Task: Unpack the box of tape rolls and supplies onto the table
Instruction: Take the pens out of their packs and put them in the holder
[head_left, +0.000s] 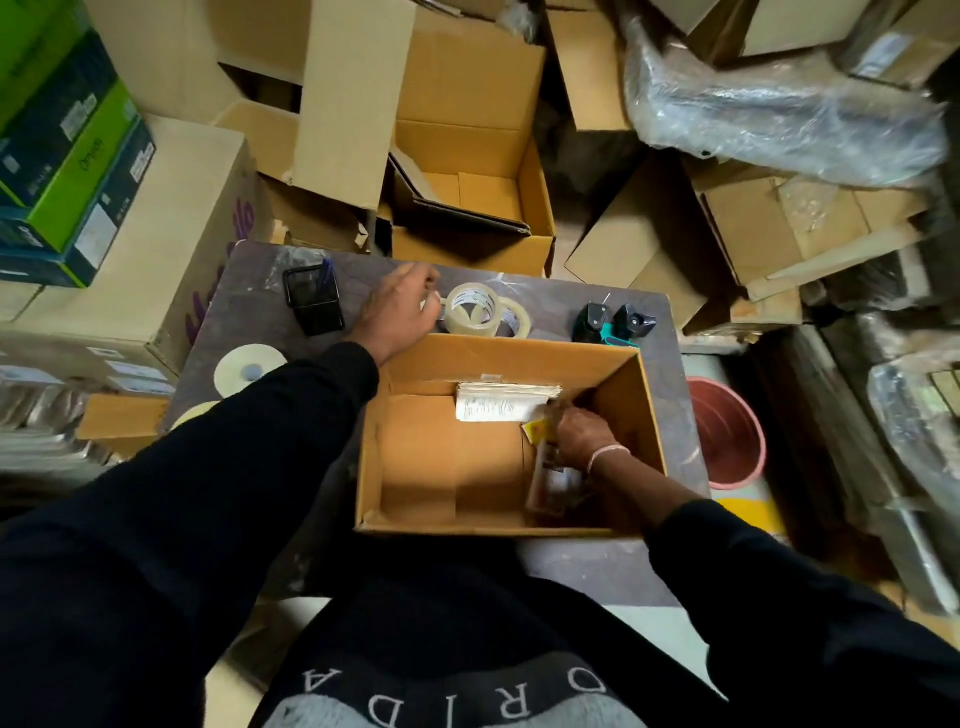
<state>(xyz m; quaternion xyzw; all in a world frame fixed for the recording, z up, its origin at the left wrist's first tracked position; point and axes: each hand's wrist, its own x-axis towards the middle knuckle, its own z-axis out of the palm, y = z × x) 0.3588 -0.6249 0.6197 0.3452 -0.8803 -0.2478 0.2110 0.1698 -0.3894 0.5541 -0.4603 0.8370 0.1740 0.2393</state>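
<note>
Nearest, a bottle-like item (553, 478) low in the box (498, 348) is gripped by the right hand (584, 436), presumably for lifting out (papers (506, 402) remain behind it). Beyond, on the counter (249, 306), a clear tape roll (472, 309) is touched by the left hand (397, 312), its fingers loosely spread.

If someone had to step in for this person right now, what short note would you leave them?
Left hand: on the table, fingers at the clear tape rolls; grip unclear.
Right hand: inside the open box, reaching onto a bottle-like item near a yellow tag.
Done: clear tape rolls, two pale tape rolls, black holder and two black dispensers are out on the table.
Left: the bottle-like item and the paper stack against the box's far wall.
</note>
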